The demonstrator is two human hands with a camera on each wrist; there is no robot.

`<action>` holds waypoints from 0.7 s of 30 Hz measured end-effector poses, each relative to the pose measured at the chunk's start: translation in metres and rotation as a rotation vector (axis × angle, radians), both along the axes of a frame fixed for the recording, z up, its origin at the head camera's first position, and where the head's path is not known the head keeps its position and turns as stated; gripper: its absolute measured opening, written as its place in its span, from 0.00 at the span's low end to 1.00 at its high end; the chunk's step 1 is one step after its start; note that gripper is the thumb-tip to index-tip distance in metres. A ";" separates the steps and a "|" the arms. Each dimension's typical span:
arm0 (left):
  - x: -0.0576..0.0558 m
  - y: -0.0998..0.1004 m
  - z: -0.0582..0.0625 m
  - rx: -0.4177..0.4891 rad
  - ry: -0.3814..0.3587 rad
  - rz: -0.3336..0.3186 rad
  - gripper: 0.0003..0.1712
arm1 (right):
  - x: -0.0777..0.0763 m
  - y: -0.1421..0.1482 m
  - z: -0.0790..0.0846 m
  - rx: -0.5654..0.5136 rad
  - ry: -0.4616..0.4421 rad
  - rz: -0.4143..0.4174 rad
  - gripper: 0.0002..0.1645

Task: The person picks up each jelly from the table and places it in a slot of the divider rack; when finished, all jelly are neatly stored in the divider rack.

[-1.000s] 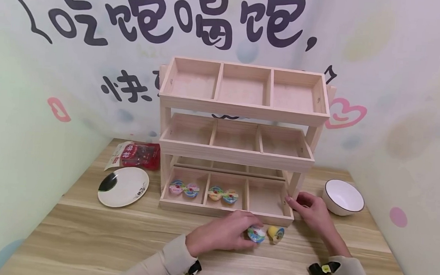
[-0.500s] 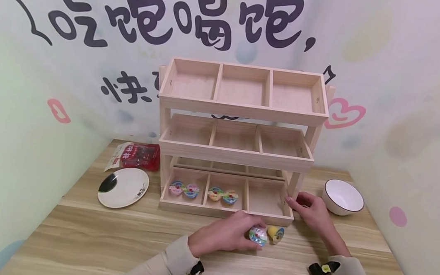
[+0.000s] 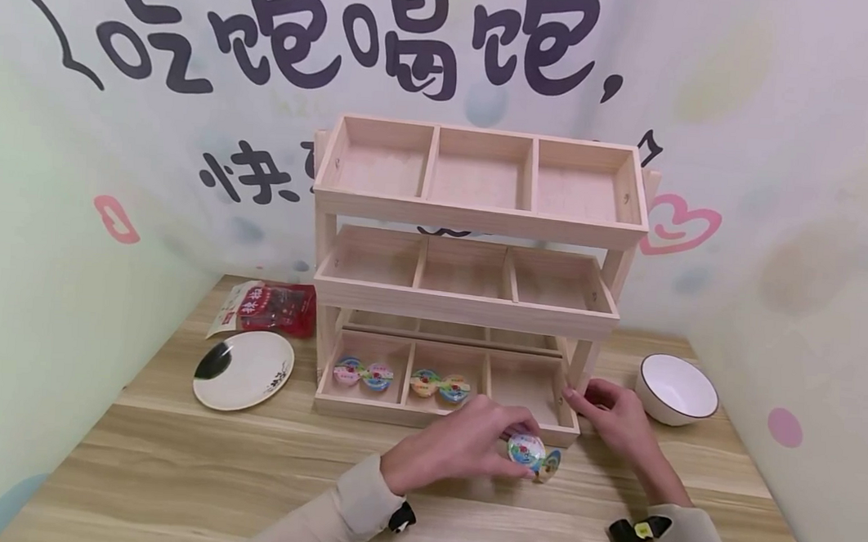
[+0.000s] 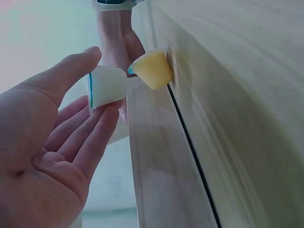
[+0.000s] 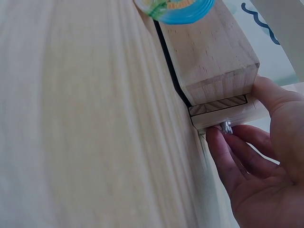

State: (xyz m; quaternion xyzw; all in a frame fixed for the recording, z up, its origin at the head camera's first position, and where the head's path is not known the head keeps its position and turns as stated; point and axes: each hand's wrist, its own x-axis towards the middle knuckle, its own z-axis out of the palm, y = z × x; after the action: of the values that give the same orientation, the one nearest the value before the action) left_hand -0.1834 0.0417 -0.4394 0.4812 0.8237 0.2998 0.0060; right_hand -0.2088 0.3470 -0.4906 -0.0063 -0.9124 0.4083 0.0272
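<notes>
My left hand (image 3: 462, 443) pinches a small jelly cup (image 3: 525, 450) between thumb and fingers, in front of the bottom tray (image 3: 375, 409) of a three-tier wooden rack (image 3: 481, 211). In the left wrist view the held jelly cup (image 4: 109, 88) is whitish, its lid edge blue-green. Just beyond it, a yellow jelly cup (image 4: 154, 70) lies on its side on the table, partly hidden in the head view. My right hand (image 3: 618, 420) grips the bottom tray's right end; the right wrist view shows fingers (image 5: 223, 154) beside a metal bolt (image 5: 226, 127) there.
Pairs of jelly cups lie in the bottom tray's left (image 3: 363, 373) and middle (image 3: 439, 384) compartments. A plate (image 3: 255, 368) and a red snack bag (image 3: 277, 308) stand left of the rack. Close beyond my right hand is a white bowl (image 3: 674, 390).
My left hand has moved right with the jelly cup, which now overlaps the yellow one in the head view. The right hand stays at the tray's end.
</notes>
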 end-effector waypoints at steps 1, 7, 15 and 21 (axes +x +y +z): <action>-0.001 0.001 0.001 0.006 -0.010 0.004 0.28 | 0.000 0.000 0.000 0.000 0.002 0.000 0.31; -0.011 0.006 0.005 0.046 -0.073 0.029 0.26 | 0.000 0.002 -0.001 -0.004 0.006 0.000 0.30; -0.028 0.015 0.003 0.084 -0.090 0.099 0.25 | 0.000 0.003 -0.001 -0.017 0.000 -0.004 0.30; -0.040 0.019 -0.001 -0.003 -0.076 0.204 0.26 | 0.000 0.001 -0.001 -0.033 -0.022 -0.006 0.33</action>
State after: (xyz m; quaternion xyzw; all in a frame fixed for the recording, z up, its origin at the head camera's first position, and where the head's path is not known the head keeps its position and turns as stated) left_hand -0.2235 0.0609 -0.4406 0.3831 0.8681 0.3156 0.0075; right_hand -0.2084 0.3479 -0.4914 -0.0141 -0.9059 0.4229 0.0180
